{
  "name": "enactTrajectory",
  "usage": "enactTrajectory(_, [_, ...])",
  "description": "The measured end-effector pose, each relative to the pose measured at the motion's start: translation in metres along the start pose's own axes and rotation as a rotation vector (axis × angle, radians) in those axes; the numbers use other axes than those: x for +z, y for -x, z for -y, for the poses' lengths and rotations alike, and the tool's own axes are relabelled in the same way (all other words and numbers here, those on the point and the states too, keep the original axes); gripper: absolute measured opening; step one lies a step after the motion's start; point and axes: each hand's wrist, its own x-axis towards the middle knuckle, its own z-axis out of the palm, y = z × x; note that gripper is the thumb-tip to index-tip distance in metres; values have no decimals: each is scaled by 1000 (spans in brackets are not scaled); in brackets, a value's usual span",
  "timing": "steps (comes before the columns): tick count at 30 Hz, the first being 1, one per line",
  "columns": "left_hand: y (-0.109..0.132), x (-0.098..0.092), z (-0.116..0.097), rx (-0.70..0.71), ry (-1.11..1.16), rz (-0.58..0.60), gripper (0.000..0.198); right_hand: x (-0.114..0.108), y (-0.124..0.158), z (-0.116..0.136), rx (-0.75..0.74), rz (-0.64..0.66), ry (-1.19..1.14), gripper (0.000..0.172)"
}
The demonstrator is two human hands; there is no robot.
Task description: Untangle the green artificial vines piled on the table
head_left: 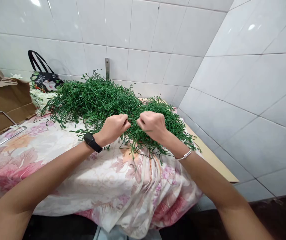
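A big tangled heap of thin green plastic-looking stems with small budded tips covers the back of the table. In front of it, my left hand, with a black watch on the wrist, is closed in a fist. My right hand, with a silver bangle on the wrist, is closed close beside it. A thin green stem spans the small gap between both fists, and its ends are hidden inside my fingers. More stems lie behind and below my hands.
A flowered cloth drapes over the table front. To the left are a cardboard box, a bent metal wire frame, white flowers and a black floral bag. A metal strip stands against the tiled wall.
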Motion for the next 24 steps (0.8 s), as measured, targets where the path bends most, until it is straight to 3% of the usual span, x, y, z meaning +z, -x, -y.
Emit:
enactTrajectory(3, [-1,-4,3,-42,130,-10,21,-3,-6,-23,83,-4,-16,29])
enactTrajectory(8, [-8,-12,9,-197,699,-60,24,-5,-13,-57,163,-39,-20,35])
enactTrajectory(13, [-10,-15,10,-300,1158,-136,25,0,-10,-69,226,-5,-15,38])
enactTrajectory(18, [-9,-15,8,-354,1241,-85,31,0,-10,-66,163,-48,-128,35])
enactTrajectory(21, [-8,-13,6,-339,1218,-82,32,-5,-11,-50,129,-88,-257,24])
enactTrajectory(24, [-7,-10,4,-302,1212,-36,33,-12,-11,-28,76,-29,-418,19])
